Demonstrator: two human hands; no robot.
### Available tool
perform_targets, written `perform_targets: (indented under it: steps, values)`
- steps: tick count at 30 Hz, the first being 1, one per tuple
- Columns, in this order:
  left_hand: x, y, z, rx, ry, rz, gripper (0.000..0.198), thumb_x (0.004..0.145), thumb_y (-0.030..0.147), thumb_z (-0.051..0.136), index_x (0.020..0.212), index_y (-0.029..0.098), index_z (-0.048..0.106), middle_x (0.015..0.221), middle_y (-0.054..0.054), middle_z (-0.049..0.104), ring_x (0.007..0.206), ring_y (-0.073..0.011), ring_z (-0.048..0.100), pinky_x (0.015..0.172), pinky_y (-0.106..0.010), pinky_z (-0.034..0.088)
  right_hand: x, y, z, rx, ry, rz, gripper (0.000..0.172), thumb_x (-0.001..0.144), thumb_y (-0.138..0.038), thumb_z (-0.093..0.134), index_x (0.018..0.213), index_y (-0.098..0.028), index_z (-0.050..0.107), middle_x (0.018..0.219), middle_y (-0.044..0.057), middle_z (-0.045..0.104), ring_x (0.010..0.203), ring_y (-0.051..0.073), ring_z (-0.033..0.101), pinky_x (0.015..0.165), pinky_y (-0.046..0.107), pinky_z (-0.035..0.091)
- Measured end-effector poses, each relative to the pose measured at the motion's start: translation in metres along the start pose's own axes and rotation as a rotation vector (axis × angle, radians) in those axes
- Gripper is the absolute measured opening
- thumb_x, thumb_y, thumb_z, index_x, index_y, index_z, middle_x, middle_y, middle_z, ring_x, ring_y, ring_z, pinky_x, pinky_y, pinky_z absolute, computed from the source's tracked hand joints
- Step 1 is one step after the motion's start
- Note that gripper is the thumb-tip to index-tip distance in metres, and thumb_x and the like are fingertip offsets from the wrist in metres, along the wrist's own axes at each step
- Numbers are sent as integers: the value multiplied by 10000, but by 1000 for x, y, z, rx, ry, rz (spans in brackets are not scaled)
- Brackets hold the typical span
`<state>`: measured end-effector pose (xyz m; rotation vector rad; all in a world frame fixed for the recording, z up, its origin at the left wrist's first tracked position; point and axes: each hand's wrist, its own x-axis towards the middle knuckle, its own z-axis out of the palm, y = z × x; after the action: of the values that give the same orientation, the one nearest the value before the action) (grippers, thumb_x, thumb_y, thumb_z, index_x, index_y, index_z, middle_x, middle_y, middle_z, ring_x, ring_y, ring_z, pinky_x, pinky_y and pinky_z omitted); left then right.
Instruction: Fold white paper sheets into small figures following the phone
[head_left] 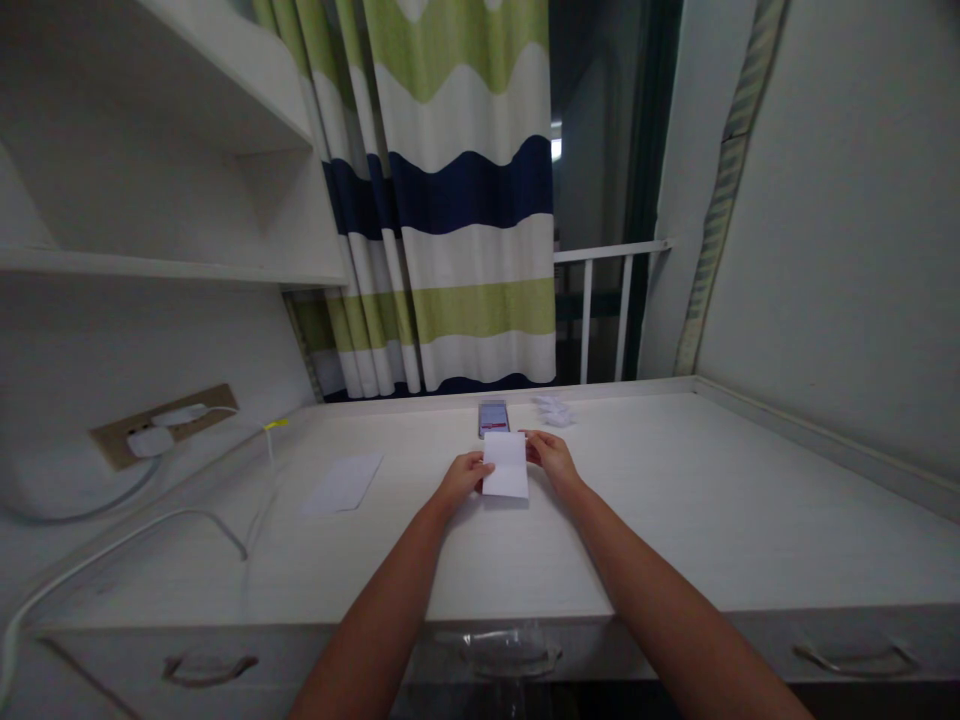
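A small white sheet of paper [505, 468] is held up between both hands above the white desk. My left hand [465, 474] pinches its left edge, thumb on the front and the other fingers behind. My right hand [551, 456] has its fingers closed at the upper right edge, partly behind the paper. Just beyond the sheet lies a phone [493, 416] with its screen lit, its near end meeting the paper's top edge in view. Right of the phone sits a small pile of white folded or crumpled paper pieces [553, 410].
Flat white paper [345, 484] lies on the left of the desk [675, 520]. Cables run from plugs in a wall socket [165, 425] down the left side. A shelf [172, 265] overhangs at upper left. A striped curtain [480, 250] hangs behind the desk's back edge.
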<state>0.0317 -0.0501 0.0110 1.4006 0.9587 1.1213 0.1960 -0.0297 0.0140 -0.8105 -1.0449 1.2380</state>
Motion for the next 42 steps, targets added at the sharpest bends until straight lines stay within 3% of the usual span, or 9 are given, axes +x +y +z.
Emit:
perform_targets:
  steps: [6,12,21,30,35,42]
  values:
    - [5,2,-1,-132,147,2,353,487,282,677,768,110,550,630,-28,604,538,-135,552,540,-256,435,-8,0,3,-106,-151,112,245,461,-295,697,622,-144,591,519,-14,579,468,97,519,505,232,414]
    - [5,2,-1,-127,178,-5,288,551,271,623,790,133,542,625,-18,606,529,-135,557,517,-249,435,-10,-2,4,-116,-177,102,223,451,-291,690,551,-139,562,493,-25,558,458,86,505,505,227,411]
    - [5,2,-2,-159,151,28,371,519,261,631,856,119,570,620,-25,609,528,-140,557,511,-254,431,-10,-2,3,-81,-162,92,229,489,-243,672,687,-161,591,552,-20,587,494,102,533,535,244,425]
    - [1,7,0,-182,130,45,193,528,186,565,697,127,639,642,-38,620,589,-144,565,552,-250,422,-11,-3,4,-46,-225,31,153,515,-217,604,653,-161,640,601,-1,610,564,110,546,589,254,423]
    - [0,8,-1,-163,128,51,187,534,174,524,668,127,645,657,-41,620,592,-135,556,548,-236,409,-10,-2,4,-81,-196,35,149,516,-195,568,635,-157,650,609,6,621,573,113,548,585,244,408]
    - [-3,9,-1,-71,134,76,221,577,295,571,691,122,648,689,-49,612,605,-129,530,521,-220,383,-11,-3,5,-106,-203,55,161,532,-188,534,637,-149,650,645,24,632,595,119,559,598,248,418]
